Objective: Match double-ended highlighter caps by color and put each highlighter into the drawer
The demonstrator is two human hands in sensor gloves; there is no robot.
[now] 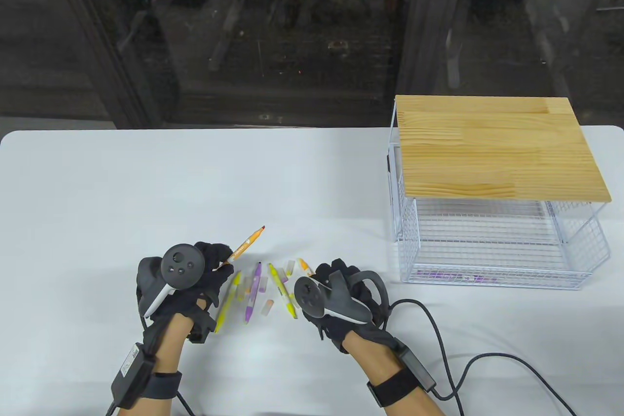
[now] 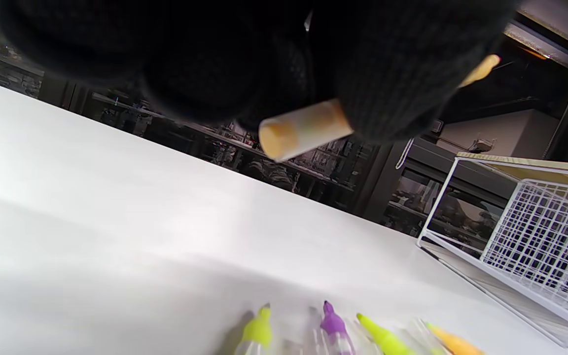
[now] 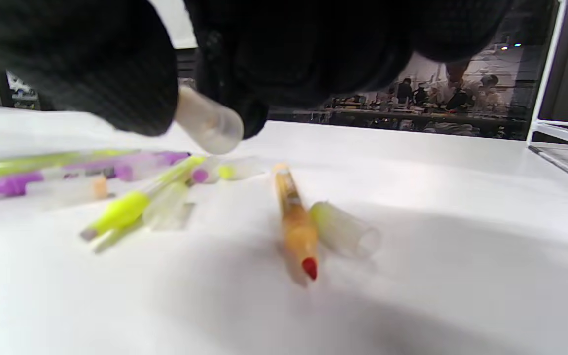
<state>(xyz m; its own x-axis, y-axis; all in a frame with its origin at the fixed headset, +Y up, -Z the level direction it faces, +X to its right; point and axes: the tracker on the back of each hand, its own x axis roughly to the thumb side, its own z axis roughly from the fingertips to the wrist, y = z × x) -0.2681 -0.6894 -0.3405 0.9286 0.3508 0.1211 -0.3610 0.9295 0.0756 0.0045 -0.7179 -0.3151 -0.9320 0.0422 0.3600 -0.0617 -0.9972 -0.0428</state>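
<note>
A gloved left hand [image 1: 195, 274] grips an uncapped orange highlighter [image 1: 243, 246] above the white counter [image 1: 97, 191] while the right hand [image 1: 341, 299] pinches a clear plastic cap [image 3: 209, 123], possibly mismatched.

A white table [image 1: 97, 182] stands before dark glass panels [image 1: 292, 21] that reflect dim furniture

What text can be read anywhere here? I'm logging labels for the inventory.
None is legible.
Orange highlighter in the left hand: white print on the barrel, too small to read.
Label on the left wrist pack: blurred.
Orange highlighter on the table: barrel print blurred.
</note>
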